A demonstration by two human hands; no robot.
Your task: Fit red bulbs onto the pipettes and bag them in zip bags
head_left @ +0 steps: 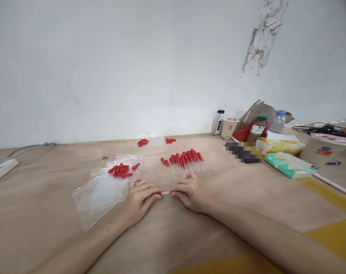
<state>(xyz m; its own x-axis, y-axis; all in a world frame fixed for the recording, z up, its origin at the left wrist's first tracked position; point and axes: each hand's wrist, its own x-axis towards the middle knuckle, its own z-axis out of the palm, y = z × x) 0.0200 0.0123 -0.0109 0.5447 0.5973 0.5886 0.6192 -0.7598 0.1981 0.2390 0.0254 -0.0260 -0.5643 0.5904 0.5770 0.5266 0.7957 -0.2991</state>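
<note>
My left hand (pixel 141 196) pinches a red rubber dropper bulb (pixel 159 193), most of it hidden by the fingers. A thin clear glass tube (pixel 165 193) runs from the bulb into the closed fingers of my right hand (pixel 190 192). Just behind my left hand several bare glass tubes (pixel 146 172) lie side by side. Loose red bulbs (pixel 121 170) rest in a pile on clear zip bags (pixel 100 198) to the left. Beyond my right hand is a row of glass droppers with red bulbs fitted (pixel 187 158).
Small groups of red bulbs (pixel 142 142) lie near the wall. At the right stand a paper cup (pixel 229 128), bottles (pixel 257 130), tissue packs (pixel 288 165) and a large tub (pixel 318 152). A white power strip (pixel 3 170) sits at the left edge.
</note>
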